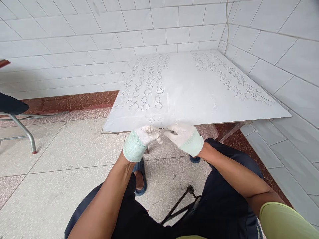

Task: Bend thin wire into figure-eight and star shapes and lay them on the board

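At the white table (pixel 194 104), gloved hands (pixel 181 133) pinching bent wire (pixel 155 121)

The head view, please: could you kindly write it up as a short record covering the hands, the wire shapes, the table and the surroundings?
Left hand: white glove with a pale green cuff, fingers pinched at a bent wire
Right hand: matching glove, fingertips meeting the wire from the other side
Wire position: at the table's near edge
Table: white top
Table, left: figure-eights in rows
Table, right: stars, clustered, some overlapping
Wall: white tiles
Floor: speckled
Feet: blue shoes
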Demonstrator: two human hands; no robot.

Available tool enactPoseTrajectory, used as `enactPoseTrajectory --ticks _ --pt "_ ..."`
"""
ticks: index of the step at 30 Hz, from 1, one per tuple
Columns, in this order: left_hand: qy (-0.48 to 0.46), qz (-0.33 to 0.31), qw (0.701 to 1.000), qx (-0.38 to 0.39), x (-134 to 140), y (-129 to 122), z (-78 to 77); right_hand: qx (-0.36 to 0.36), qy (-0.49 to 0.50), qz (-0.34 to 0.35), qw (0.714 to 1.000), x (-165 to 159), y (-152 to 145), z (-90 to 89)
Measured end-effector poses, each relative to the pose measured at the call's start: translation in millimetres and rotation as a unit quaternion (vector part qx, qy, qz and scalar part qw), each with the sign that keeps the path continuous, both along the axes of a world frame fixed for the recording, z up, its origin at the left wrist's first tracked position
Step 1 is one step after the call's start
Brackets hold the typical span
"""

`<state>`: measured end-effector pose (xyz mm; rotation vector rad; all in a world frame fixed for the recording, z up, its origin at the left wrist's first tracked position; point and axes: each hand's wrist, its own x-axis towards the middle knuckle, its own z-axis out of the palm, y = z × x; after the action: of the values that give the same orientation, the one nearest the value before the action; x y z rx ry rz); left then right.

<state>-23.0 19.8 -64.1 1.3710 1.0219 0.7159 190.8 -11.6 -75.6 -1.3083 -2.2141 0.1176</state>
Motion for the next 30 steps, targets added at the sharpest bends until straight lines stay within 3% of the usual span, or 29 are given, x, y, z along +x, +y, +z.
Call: enactPoseTrajectory --ticks 3,6,11,17,22,30 --pt "-0.015 -0.025 0.999 -0.023 1.4 0.1 0.5 0.025 -0.018 0.015 0.999 2.8 3.6 -2.2" --pt "-0.008 -0.018 1.0 -0.01 3.5 -2.3 1.6 0.035 0.023 0.005 0.999 1.2 2.6 -5.9" --pt "0.058 0.027 0.998 0.001 4.6 -7.5 2.6 -0.066 0.168 -0.085 0.98 -9.0 -5.7 -1.3" --pt "0.059 0.015 0.998 0.005 7.6 -9.2 11.8 -0.156 0.303 -0.097 0.935 -12.3 -9.1 8.0" --pt "0.071 0.035 0.997 -0.026 13.9 -15.6 22.0 -0.167 0.33 -0.106 0.923 -14.5 -9.9 11.8" --pt "0.093 0.059 0.994 0.01 14.7 -24.7 29.1 -0.239 0.36 -0.083 0.898 -18.5 -15.6 15.0"
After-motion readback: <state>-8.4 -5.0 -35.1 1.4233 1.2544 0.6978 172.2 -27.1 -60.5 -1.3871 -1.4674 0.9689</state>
